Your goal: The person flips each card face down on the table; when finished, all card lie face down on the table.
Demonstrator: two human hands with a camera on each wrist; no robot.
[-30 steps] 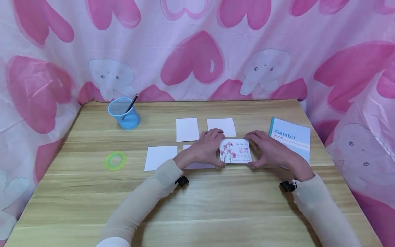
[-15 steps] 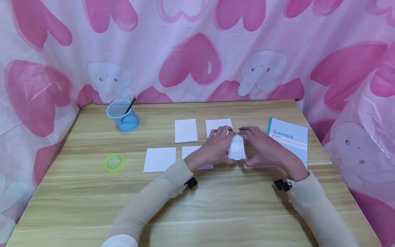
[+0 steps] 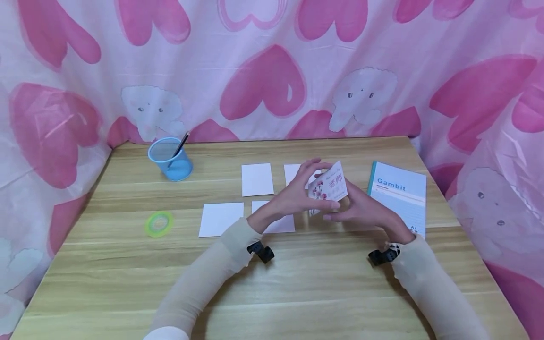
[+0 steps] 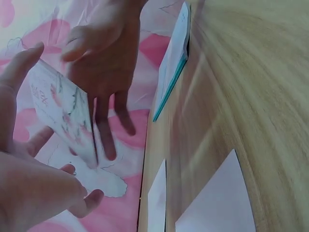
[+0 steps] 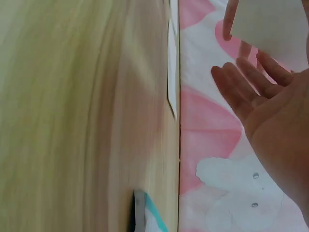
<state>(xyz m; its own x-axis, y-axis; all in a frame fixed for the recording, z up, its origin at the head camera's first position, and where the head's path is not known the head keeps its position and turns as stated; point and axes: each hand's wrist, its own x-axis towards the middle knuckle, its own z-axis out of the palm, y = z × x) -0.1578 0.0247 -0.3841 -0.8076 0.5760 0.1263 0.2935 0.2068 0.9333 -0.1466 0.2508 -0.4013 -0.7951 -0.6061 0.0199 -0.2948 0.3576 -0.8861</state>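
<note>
My left hand (image 3: 293, 196) holds a printed card (image 3: 330, 185) with pink flowers and Chinese characters, its thumb across the lower edge and fingers at the upper side. The card is tilted up above the table. In the left wrist view, the card's printed face (image 4: 63, 111) stands steeply between the hands. My right hand (image 3: 361, 208) is close behind the card's right side, partly hidden by it. The right wrist view shows the right palm (image 5: 280, 116) with its fingers spread and nearly straight, near the card's plain back (image 5: 273, 29).
Several white cards (image 3: 257, 179) lie in two rows left of the hands. A Gambit notebook (image 3: 401, 189) is at the right. A blue mesh pen cup (image 3: 176, 167) with a pen (image 3: 182, 141) stands back left. A yellow-green disc (image 3: 159, 224) lies in front of it.
Both hands gripped the card by its sides, face toward the head camera. It was then turned, and is now raised and tilted in the left hand. The right hand's fingers have loosened.
</note>
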